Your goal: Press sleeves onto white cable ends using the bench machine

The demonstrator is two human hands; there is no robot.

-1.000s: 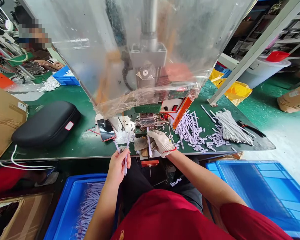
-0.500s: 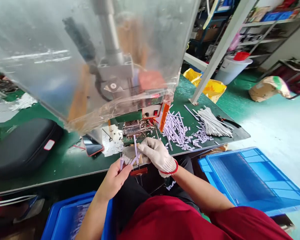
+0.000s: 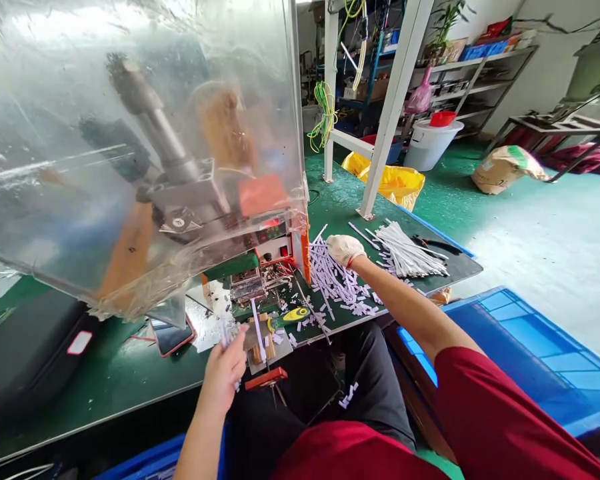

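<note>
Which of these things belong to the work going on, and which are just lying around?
Seemingly part of the job:
pile of lavender strips
single strip at the metal block

Probably just lying about:
smartphone
paper sack
potted plant

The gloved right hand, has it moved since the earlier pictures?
Yes, the gloved right hand moved right and forward, past the fixed orange panel, to the pile of lilac pieces.
</note>
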